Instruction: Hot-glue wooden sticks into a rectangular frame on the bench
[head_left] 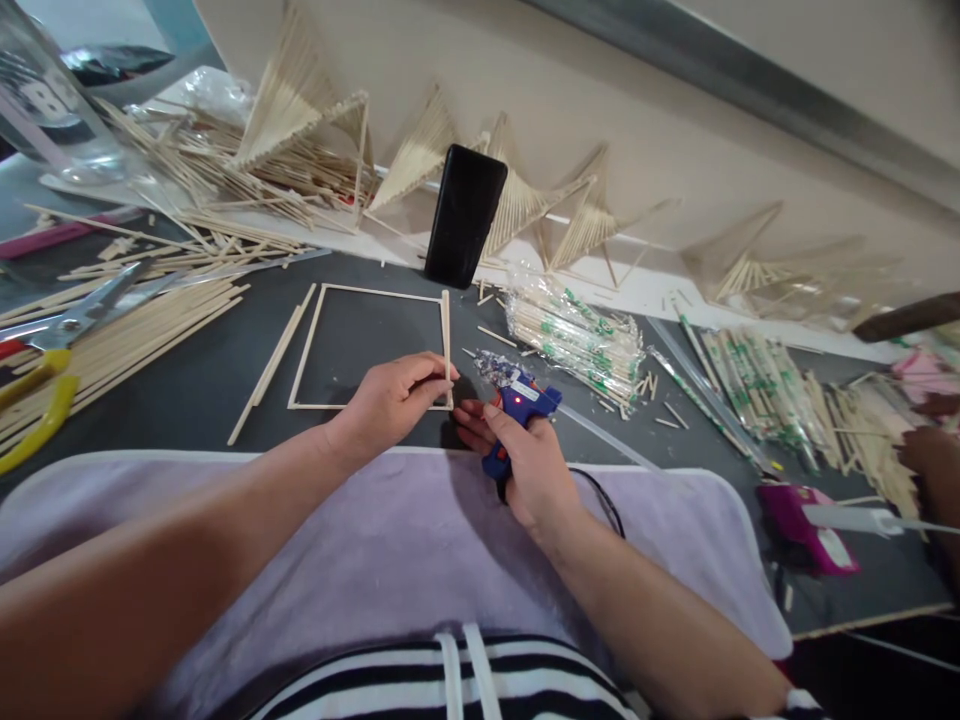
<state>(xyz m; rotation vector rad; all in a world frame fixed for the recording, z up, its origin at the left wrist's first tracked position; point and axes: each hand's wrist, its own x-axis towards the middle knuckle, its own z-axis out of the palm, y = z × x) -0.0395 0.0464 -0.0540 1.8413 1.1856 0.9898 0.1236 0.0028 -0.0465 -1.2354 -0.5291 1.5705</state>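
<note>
My left hand (pixel 394 398) pinches the near end of a wooden stick (pixel 447 335) at the right side of a square stick frame (pixel 375 291). The frame lies flat on the dark tabletop, and my fingers cover its near right corner. In my right hand (pixel 536 465) is a blue hot glue gun (pixel 517 400), its small red light lit. A clear glue stick (pixel 607 437) sticks out of its back. The nozzle points up and left, apart from the frame. Left of the frame lie two loose sticks (pixel 274 362).
Scissors with yellow handles (pixel 45 400) rest on loose sticks at left. A black phone (pixel 465 215) leans upright behind the frame. Twisted stick structures (pixel 420 150) line the wall. Bagged sticks (pixel 574 335) lie to the right. Another person's hand (pixel 930 460) is at far right, near a magenta glue gun (pixel 806 525).
</note>
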